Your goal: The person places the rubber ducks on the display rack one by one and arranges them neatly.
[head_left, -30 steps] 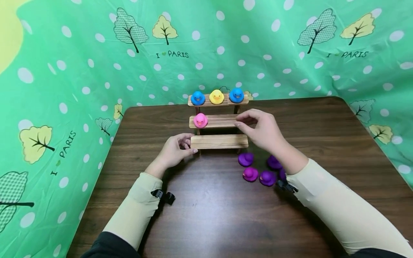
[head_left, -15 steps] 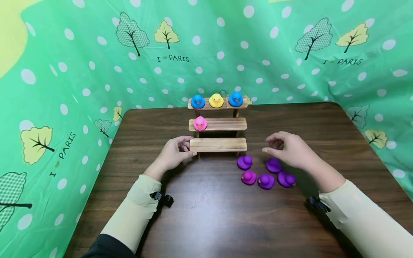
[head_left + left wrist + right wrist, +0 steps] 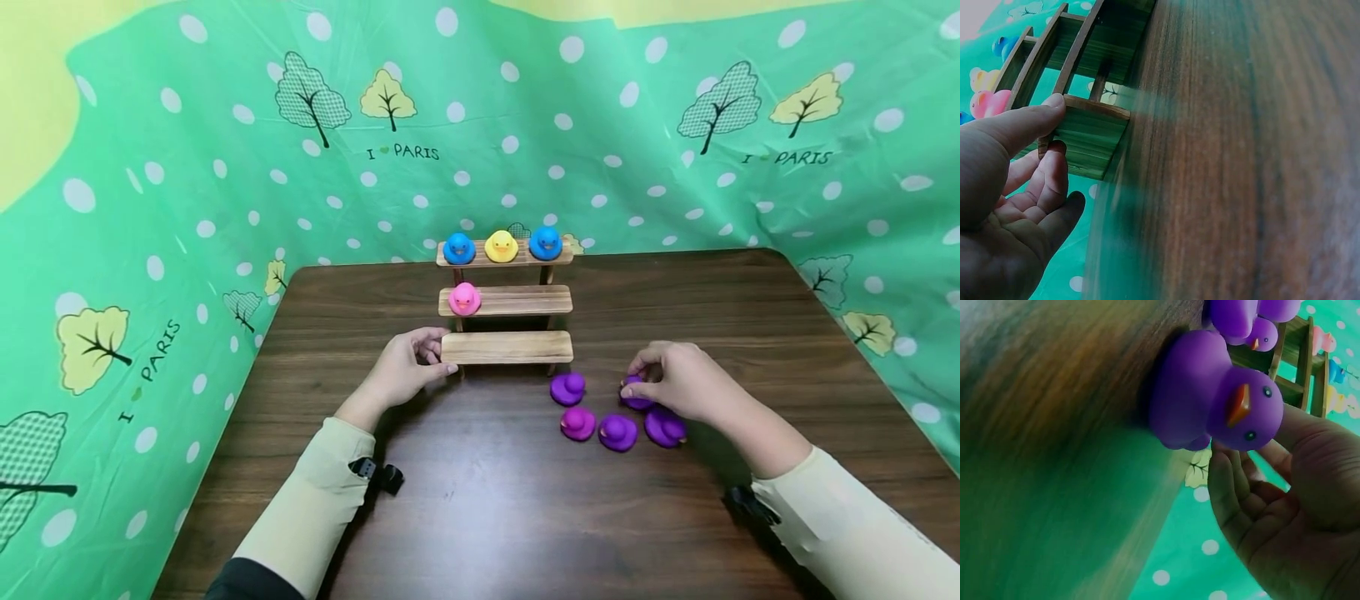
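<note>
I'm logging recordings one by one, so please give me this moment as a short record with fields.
Left grip: holds the left end of the bottom shelf
Right grip: thumb and fingers around a purple duck; cannot tell whether it is lifted
Top shelf: left to right, blue duck, yellow duck, second blue duck
Middle shelf: pink duck at its left end
Table: three more purple ducks, one magenta duck
Backdrop: green, white-dotted, printed with trees
</note>
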Tool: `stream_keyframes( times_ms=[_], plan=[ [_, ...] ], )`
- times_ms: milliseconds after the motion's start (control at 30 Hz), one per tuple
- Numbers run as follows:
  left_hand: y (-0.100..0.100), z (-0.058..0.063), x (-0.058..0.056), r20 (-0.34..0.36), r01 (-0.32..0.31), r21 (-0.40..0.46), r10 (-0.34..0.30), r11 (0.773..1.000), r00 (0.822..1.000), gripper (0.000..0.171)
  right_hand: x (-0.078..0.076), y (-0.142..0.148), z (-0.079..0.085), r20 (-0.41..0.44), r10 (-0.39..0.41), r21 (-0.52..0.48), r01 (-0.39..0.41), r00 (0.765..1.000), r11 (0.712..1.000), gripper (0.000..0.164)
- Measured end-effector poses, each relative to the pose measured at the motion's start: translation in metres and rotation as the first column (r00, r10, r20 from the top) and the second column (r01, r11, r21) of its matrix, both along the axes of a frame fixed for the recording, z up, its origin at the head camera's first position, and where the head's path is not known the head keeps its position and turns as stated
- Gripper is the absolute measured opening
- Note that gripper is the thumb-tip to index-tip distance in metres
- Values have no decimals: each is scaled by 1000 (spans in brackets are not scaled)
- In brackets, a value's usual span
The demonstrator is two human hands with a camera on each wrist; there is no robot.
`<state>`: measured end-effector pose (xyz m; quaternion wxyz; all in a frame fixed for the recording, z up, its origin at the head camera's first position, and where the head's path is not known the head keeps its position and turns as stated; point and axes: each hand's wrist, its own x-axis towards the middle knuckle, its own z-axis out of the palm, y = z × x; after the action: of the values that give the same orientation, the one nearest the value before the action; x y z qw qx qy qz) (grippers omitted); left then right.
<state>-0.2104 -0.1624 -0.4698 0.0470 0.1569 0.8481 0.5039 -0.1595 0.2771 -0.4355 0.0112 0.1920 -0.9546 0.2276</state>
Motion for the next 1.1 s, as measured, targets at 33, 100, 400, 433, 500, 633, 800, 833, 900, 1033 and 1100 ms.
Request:
stream_keyframes(
  times_ms=[33,100,400,433,500,633,800,833,900,1033,1100],
  plan=[
    [0,0,0,0,0,-1,0,1000,1000,50,0,0,-1,-18,19,-9,-20,1000,1000,18],
    [0,0,0,0,0,-8,0,1000,1000,51,0,1,-3,-44,48,-29,-50,998,998,22],
    [0,-2,-2,-8,-3,-12,3,1000,1000,52,-6,12,-11,34,-75,-71,78,997,994,39],
    [0,-2,-2,-8,-2,-10,2,1000,1000,52,-6,13,-12,49,-84,-77,88,995,993,36],
    [0,-2,-2,-8,2,-9,-2,1000,1000,52,-7,14,-12,65,-84,-92,90,994,992,32],
    [1,0,-1,-4,5,-9,-5,1000,1000,52,-8,15,-12,68,-83,-106,90,994,990,31],
    [1,1,0,-2,2,-3,-2,1000,1000,52,-10,15,-12,109,-84,-126,97,990,987,35],
    [1,1,0,-2,1,-3,-1,1000,1000,52,-11,15,-13,112,-79,-131,94,991,987,36],
    [1,0,-1,-3,3,-2,-3,1000,1000,52,-11,15,-14,101,-64,-140,78,993,987,36],
    [0,-2,-2,-3,6,5,-5,1000,1000,52,-12,13,-15,45,-46,-131,51,998,990,33],
    [0,-2,-2,-4,7,9,-7,1000,1000,52,-13,13,-15,39,-43,-126,48,998,991,32]
  ],
)
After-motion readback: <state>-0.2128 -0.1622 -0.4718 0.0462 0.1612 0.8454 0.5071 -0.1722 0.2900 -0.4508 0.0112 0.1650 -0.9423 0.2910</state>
